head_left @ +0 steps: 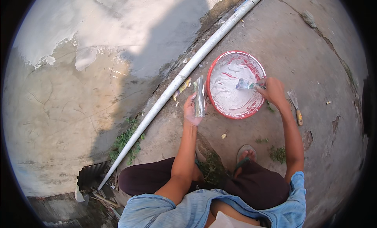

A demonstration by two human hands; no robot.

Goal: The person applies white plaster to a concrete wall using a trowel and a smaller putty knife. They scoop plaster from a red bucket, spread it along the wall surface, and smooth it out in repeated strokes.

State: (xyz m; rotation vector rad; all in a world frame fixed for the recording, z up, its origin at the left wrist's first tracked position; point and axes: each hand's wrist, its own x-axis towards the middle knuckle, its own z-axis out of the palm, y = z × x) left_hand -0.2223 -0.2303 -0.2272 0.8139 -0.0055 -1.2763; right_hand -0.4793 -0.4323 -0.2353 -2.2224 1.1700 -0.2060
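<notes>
My left hand (191,111) grips a rectangular plastering trowel (199,95); its flat metal face is upward, and any handle is hidden beneath. Just to the right stands a red basin (236,117) holding white putty (231,99), with smears up its inner wall. At the basin's right rim, my right hand (272,91) is closed round a putty knife (244,84). The knife's blade points left, over or touching the putty; I cannot tell which. Another putty knife (299,115), with a yellowish handle, lies on the ground right of my right forearm.
A long pale pipe (184,73) runs diagonally along the foot of a patchy plastered wall (90,82). Weeds (131,139) grow by the pipe, near corrugated sheet (92,175). A crumpled yellow wrapper (181,89) lies beside it. My sandalled foot (246,152) is below the basin.
</notes>
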